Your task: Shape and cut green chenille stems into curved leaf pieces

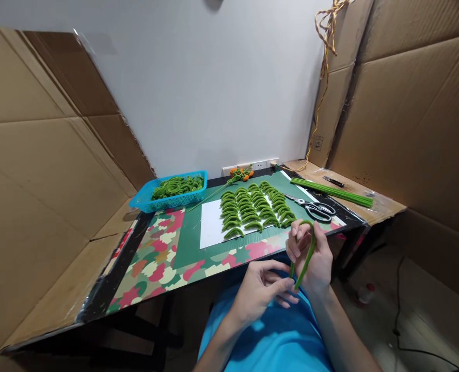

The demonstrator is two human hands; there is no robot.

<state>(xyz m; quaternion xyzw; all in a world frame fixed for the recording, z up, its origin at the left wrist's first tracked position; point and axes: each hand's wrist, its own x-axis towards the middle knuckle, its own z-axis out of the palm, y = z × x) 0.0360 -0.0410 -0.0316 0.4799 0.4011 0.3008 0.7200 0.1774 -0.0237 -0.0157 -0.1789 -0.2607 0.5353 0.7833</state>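
My right hand (310,256) is closed round a green fuzzy pipe cleaner (307,253) that is bent into a loop over my fingers. My left hand (262,292) pinches the lower ends of the same pipe cleaner near my lap. Both hands hover just in front of the table's near edge. On the white sheet (209,227) lie rows of several bent green pieces (252,209). Black-handled scissors (314,208) rest to the right of them.
A blue basket (167,192) of green bent pieces stands at the back left. A bundle of straight green stems (332,192) lies at the right on a cardboard-topped surface. An orange and green flower sprig (239,175) lies at the back. Cardboard walls flank both sides.
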